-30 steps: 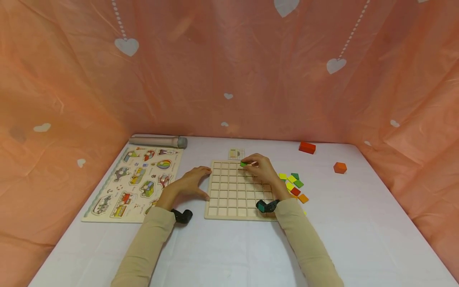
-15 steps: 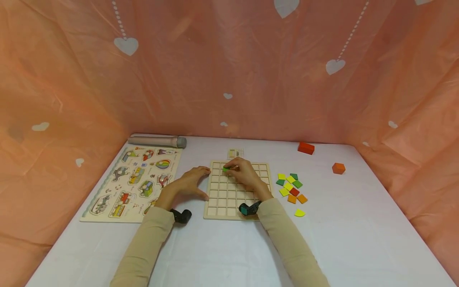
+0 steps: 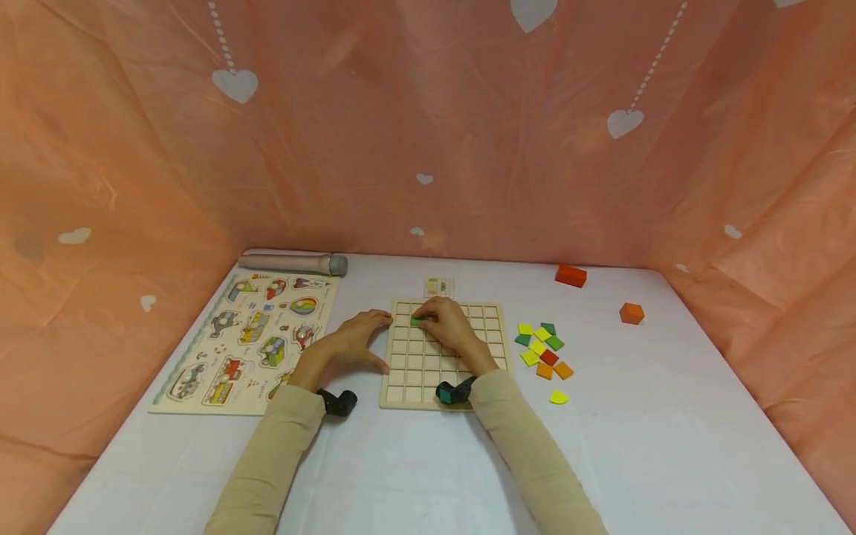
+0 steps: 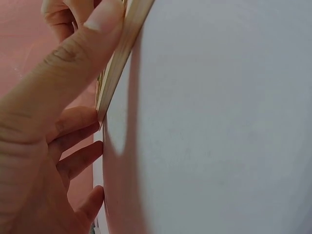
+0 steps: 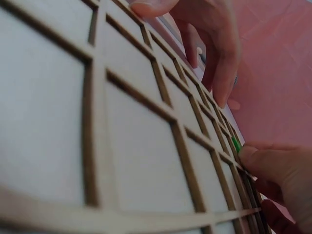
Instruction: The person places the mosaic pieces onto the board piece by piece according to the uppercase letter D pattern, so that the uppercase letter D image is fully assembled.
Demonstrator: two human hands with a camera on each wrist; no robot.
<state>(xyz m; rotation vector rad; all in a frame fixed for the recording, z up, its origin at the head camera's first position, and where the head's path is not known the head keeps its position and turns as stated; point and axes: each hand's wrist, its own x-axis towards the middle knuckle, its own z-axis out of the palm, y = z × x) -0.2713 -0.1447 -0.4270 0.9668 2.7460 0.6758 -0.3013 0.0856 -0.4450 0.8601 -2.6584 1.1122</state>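
Observation:
A square wooden grid board lies in the middle of the table in the head view. Over its upper left cells, my right hand pinches a small green tile between thumb and fingers. The right wrist view shows that green tile at the fingertips, down among the cells; whether it lies flat is hard to tell. My left hand spreads along the board's left side, thumb and fingers touching the edge. In the left wrist view the thumb of that hand presses the wooden rim.
Loose tiles in green, yellow, red and orange lie right of the board. A picture card is behind it. Left are a picture puzzle board and a microphone. A red block and an orange block stand back right.
My right hand has moved left across the board with the green tile, from the top edge to a cell in the upper left, and lowered it. The left hand has stayed in place.

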